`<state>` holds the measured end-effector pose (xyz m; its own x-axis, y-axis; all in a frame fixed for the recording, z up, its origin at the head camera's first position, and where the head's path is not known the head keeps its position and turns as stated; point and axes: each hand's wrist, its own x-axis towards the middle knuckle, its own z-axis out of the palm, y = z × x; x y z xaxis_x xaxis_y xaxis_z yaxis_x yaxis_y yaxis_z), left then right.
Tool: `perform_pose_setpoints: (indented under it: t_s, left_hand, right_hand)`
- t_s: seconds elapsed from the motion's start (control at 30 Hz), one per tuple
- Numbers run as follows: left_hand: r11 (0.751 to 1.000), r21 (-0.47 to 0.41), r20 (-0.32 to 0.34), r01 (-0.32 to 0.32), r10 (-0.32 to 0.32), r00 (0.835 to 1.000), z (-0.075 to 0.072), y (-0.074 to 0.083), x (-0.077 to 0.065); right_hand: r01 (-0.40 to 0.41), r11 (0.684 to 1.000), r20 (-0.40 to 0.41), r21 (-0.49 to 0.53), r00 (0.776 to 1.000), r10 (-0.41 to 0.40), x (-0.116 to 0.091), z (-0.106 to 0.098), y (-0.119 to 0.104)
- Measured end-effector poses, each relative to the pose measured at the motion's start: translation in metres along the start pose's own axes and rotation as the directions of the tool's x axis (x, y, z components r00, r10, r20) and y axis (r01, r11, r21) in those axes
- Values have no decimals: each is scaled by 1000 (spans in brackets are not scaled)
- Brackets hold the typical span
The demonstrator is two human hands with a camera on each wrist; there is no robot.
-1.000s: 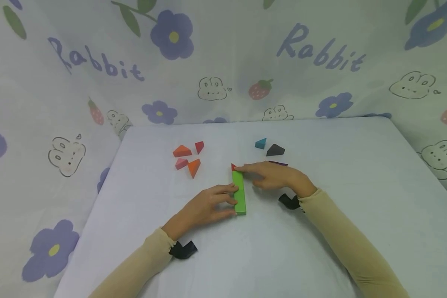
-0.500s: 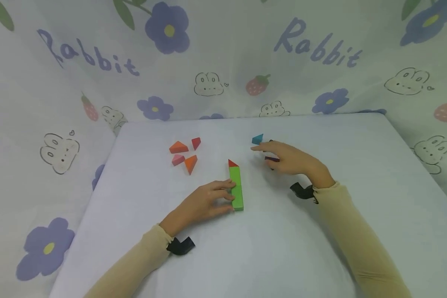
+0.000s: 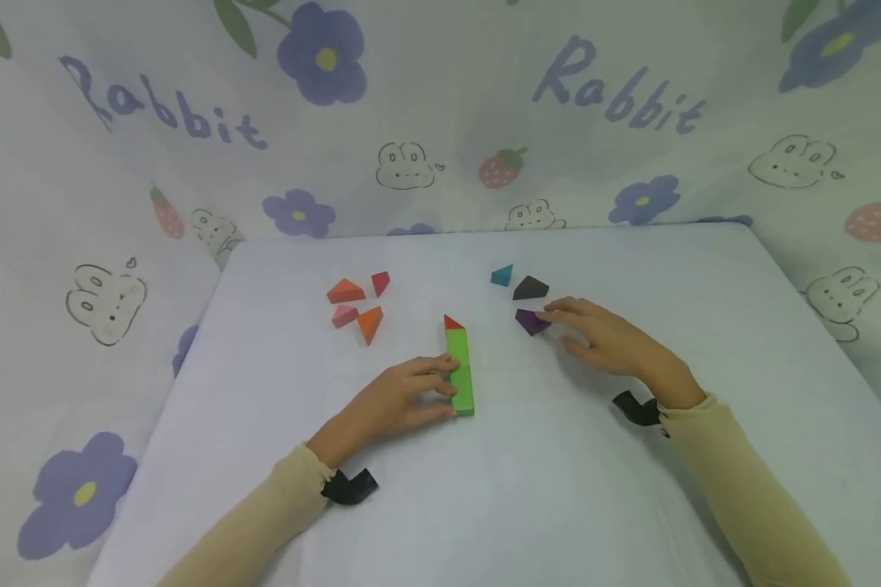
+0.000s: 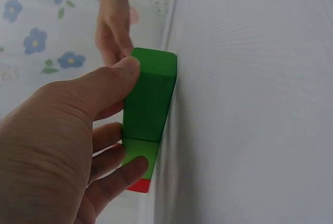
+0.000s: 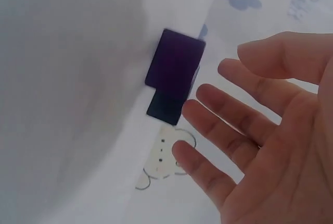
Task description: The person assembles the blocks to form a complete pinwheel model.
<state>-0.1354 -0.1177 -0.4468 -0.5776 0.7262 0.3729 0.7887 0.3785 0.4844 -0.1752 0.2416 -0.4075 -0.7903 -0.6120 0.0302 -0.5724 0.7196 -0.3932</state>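
Two green blocks (image 3: pixel 460 383) lie end to end in a line on the table, with a small red triangular block (image 3: pixel 452 323) at their far end. The fingers and thumb of my left hand (image 3: pixel 404 399) rest along the left side of the green pieces; in the left wrist view the thumb touches near the close end. My right hand (image 3: pixel 617 342) hovers with fingers spread at a purple block (image 3: pixel 531 321), its fingertips overlapping the block's right edge in the head view. In the right wrist view, the purple block (image 5: pixel 177 62) partly hides a darker one (image 5: pixel 167 107).
A black block (image 3: pixel 531 288) and a blue block (image 3: pixel 502 275) lie behind the purple one. Left of the row sit two orange blocks (image 3: pixel 370 324), a pink block (image 3: pixel 344 315) and a red block (image 3: pixel 380 283). Patterned cloth (image 3: pixel 440 114) hangs behind the white table (image 3: pixel 529 489).
My right hand has left the red triangle, crossed over to the blocks at the right, then drawn back rightward beside the purple block, which now shows a wider face. My left hand stays at the green blocks.
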Motion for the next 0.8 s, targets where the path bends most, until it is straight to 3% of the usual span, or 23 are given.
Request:
perform_pose_setpoints:
  t_s: [0.23,0.8]
  left_hand:
    - [1000,-17,2,12,-12,1000,-1,2,-1]
    - [1000,-5,-11,-11,11,1000,-2,0,-2]
  right_hand:
    - [31,997,3,-67,1000,-31,6,13,-7]
    - [59,993,-36,-97,997,-63,19,30,-18]
